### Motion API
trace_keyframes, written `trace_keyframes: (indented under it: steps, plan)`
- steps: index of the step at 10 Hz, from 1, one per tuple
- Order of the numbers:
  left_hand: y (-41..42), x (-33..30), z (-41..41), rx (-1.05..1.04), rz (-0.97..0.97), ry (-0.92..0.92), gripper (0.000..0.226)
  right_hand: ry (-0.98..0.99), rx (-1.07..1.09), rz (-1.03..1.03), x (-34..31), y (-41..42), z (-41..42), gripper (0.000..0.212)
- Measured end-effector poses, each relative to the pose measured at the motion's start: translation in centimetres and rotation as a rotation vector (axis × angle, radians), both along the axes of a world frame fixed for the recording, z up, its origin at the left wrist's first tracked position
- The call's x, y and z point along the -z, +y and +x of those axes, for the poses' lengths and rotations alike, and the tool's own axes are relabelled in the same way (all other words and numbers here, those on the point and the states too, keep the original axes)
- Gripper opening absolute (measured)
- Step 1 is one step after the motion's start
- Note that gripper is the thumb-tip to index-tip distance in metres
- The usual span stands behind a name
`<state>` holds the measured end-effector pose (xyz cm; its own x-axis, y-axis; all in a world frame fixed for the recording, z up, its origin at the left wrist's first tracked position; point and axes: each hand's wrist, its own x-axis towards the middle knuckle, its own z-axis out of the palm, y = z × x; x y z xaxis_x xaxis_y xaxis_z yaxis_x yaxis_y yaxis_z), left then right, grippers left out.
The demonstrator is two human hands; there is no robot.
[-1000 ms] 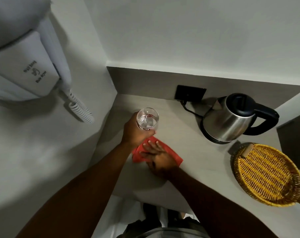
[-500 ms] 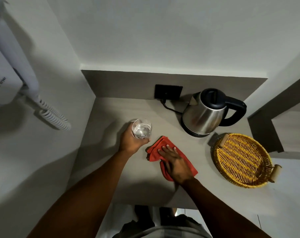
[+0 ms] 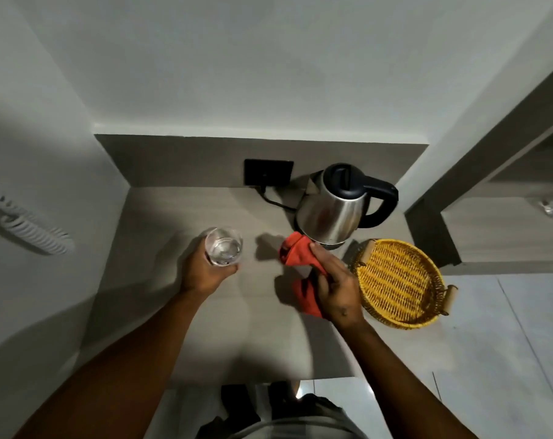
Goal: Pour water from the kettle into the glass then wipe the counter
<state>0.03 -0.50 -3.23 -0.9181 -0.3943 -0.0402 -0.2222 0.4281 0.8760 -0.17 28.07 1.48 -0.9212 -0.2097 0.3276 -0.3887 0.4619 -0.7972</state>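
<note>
1. A grey surface [image 3: 224, 327] is set into a corner between pale walls, with a dark socket plate [image 3: 268, 172] on the low back panel.
2. The glass [image 3: 223, 246], holding water, is gripped from the side by the left hand [image 3: 203, 272]. It is judged hard, slippery and breakable, best held round its lower wall.
3. The red cloth [image 3: 299, 258] is bunched in the closed right hand [image 3: 335, 288], just in front of the kettle [image 3: 335, 210]. It is judged soft and light, best pressed flat under the palm.
4. A yellow wicker tray [image 3: 401, 280] lies right of the cloth.
5. Whether the cloth touches the surface cannot be told; the kettle's base is partly hidden behind it, and any spilled water cannot be made out.
</note>
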Motion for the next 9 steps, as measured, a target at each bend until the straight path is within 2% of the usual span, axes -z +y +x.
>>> trace_keyframes:
  steps: [1,2,3,4,5,6,7,8,9]
  plan:
    - [0.1,0.5,0.1,0.019,0.005,-0.001,0.086,0.102,0.170,0.027,-1.2,5.2,-0.4,0.042]
    - [-0.2,1.0,0.2,0.024,0.025,-0.013,0.086,0.074,0.295,0.151,-0.5,9.8,-1.2,0.049]
    - [-0.1,1.2,0.0,0.028,0.043,-0.046,0.083,-0.129,0.381,0.259,0.9,13.0,-2.6,0.060]
    - [-0.3,1.5,0.0,0.025,0.086,-0.059,0.084,-0.207,0.360,0.414,3.1,13.9,-3.3,0.047]
    - [-0.4,2.0,0.1,-0.007,0.085,-0.123,0.080,-0.343,0.350,0.490,5.6,13.5,-2.9,0.044]
    - [-0.5,2.1,0.0,-0.015,0.088,-0.118,0.075,-0.349,0.346,0.571,6.1,13.1,-3.4,0.042]
    - [-0.4,1.8,0.2,0.015,0.008,-0.127,0.075,-0.406,0.318,0.543,5.2,13.5,-3.5,0.045]
    - [0.5,1.4,0.8,0.036,-0.070,-0.054,0.075,-0.345,0.366,0.510,3.4,12.6,-2.7,0.057]
    - [3.2,1.5,2.7,-0.103,-0.128,-0.063,0.087,-0.113,0.235,0.502,2.3,8.6,-1.2,0.061]
